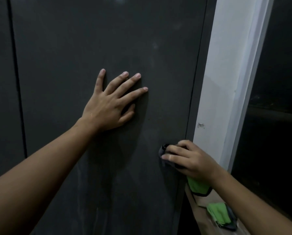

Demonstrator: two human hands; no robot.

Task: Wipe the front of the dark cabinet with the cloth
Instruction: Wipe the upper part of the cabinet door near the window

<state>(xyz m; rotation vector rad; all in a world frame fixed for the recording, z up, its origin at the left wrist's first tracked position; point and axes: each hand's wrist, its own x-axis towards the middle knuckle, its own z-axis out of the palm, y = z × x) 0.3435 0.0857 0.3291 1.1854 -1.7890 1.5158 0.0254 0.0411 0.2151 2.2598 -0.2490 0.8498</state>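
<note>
A: What are the fingers doing?

B: The fingers [133, 78] of the left hand [108, 106] are spread wide and lie flat on the cabinet [91, 39], mid-frame. The right hand [189, 160], at lower right, has its fingers curled over the bunched cloth [199, 185] and presses it to the door near its right edge, beside the white wall [226, 82].

A: So the cloth is on the surface?

B: Yes, the grey wad under the fingertips touches the door. A green tail hangs below the wrist, close to the ledge [199, 206], where a second cloth [218, 214] lies.

A: What could go wrong?

B: I'd judge three things. The bare left palm may leave prints on the dark finish, so that patch would need another pass. The wad is small, so a stroke could skip over the pale streaks [97, 209] at bottom centre. And the hanging tail might snag the ledge or drag the other cloth off it on a downward sweep.
</note>
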